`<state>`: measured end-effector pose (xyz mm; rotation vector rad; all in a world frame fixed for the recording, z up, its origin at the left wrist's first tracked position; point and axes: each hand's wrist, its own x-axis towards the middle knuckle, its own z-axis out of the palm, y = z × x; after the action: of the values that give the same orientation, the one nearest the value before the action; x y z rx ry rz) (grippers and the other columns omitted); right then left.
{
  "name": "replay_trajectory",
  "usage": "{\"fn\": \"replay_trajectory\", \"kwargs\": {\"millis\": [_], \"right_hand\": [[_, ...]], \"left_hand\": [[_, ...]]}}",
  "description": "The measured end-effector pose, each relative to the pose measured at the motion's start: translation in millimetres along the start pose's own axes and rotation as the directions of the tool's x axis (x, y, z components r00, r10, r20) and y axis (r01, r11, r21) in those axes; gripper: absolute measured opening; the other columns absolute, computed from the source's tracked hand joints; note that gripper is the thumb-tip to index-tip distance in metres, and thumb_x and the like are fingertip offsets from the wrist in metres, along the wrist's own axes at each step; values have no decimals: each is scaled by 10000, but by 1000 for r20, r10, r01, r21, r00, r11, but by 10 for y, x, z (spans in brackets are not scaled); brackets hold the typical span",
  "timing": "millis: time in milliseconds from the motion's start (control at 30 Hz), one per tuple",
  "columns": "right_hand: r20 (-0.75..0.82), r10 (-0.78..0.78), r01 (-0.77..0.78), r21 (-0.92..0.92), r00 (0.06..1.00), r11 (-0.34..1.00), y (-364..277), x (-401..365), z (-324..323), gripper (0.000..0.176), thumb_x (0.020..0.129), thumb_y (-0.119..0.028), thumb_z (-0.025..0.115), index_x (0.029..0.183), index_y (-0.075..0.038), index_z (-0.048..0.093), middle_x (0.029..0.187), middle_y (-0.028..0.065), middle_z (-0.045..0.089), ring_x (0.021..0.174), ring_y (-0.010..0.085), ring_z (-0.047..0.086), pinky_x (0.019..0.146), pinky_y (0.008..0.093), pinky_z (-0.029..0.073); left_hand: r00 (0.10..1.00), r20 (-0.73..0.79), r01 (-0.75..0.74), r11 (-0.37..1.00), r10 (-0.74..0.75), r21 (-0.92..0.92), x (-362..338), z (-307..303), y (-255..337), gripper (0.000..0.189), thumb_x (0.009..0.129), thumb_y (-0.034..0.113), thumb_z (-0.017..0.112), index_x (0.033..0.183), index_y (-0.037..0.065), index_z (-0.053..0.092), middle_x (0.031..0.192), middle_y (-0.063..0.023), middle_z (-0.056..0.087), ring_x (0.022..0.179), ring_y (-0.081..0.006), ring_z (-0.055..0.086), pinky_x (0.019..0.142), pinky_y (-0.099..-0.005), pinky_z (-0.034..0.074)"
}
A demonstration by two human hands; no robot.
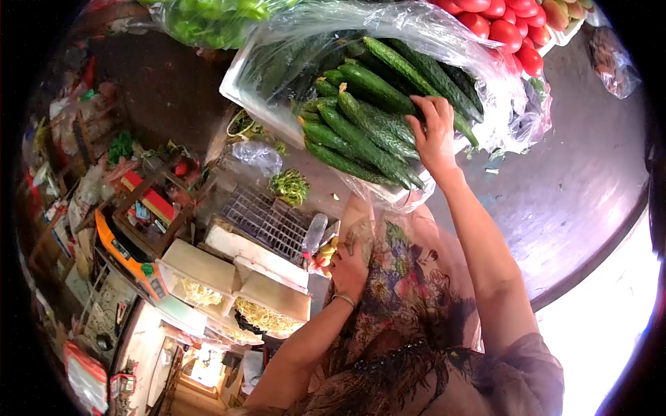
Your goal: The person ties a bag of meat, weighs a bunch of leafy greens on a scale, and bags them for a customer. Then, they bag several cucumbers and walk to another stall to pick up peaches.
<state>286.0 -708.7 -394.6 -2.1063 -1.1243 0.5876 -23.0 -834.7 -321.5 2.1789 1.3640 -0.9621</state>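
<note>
Many dark green cucumbers [368, 142] lie piled in a white foam box [258, 118] lined with clear plastic [496, 83]. My right hand [437, 135] rests at the right side of the pile, its thumb and fingers curled round the end of a cucumber [378, 89]. Lower down, my left hand [349, 269] lies against my patterned clothing near the knee, fingers apart and holding nothing. Some small yellowish and reddish items show just beside its fingertips.
Red tomatoes [506, 31] sit above right and bagged leafy greens [201, 21] above left. A dark crate [267, 220], a plastic bottle [315, 232] and boxes of pale sprouts [269, 313] stand lower left. A bagged brown item [610, 59] lies far right.
</note>
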Motion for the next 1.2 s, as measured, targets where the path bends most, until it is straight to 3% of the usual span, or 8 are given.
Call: {"fn": "replay_trajectory", "kwargs": {"millis": [200,367,567,700,800,933,1000,1200], "right_hand": [[-65,-40,28,-187,997,982,-177,-68,-28,335,795,-120,658,1124,-100,597,1044,118,535,963,311,481,830,425,378],[27,-23,23,13,999,1000,-335,-285,303,304,791,-166,674,1081,-106,609,1010,116,556,944,314,492,822,435,377],[60,208,-212,86,976,973,-469,-237,485,281,786,-175,691,1047,-111,610,1027,100,555,987,299,482,875,434,333],[118,168,-184,144,979,972,-427,-232,306,267,820,-174,659,1062,-77,604,1055,114,575,999,307,516,881,422,371],[356,318,-461,463,879,757,-389,-139,176,254,862,-180,604,1068,-31,601,1054,148,601,981,328,560,864,392,424],[315,197,-306,347,928,887,-336,140,161,246,893,-173,550,1043,13,608,999,206,607,951,356,575,852,384,450],[185,16,-50,179,983,982,-294,259,189,257,900,-167,533,1073,16,589,974,215,599,942,370,570,850,406,443],[5,-66,65,17,998,998,-551,-255,25,347,808,-118,654,1134,-41,564,1065,145,540,973,350,505,850,436,407]], "left_hand": [[999,43,26,1000,-25,-13,1,-92,23,414,831,150,506,1239,212,483,1108,-162,456,917,-363,539,732,-490,460],[990,124,61,998,-60,-4,17,-145,37,426,814,159,528,1234,223,484,1109,-162,451,932,-368,541,740,-493,465],[1000,24,17,1000,-18,26,-11,-57,-17,416,821,156,516,1229,232,486,1122,-158,451,933,-364,545,728,-482,473],[998,44,40,999,-40,-1,16,-63,-9,411,829,160,503,1233,237,490,1128,-160,450,940,-362,537,750,-487,461],[997,64,53,998,-52,-23,28,-120,0,408,832,162,500,1233,235,492,1129,-163,449,945,-363,530,765,-491,452],[995,88,59,994,-51,-88,14,-45,-54,403,836,164,496,1234,229,492,1122,-161,449,942,-369,527,759,-497,446],[994,95,57,996,-50,-72,14,-110,-52,403,837,166,496,1235,227,490,1129,-162,448,946,-370,525,763,-496,446],[989,132,77,996,-69,-53,46,-144,-24,399,844,168,492,1239,219,486,1167,-171,442,975,-378,510,787,-508,440]]}}
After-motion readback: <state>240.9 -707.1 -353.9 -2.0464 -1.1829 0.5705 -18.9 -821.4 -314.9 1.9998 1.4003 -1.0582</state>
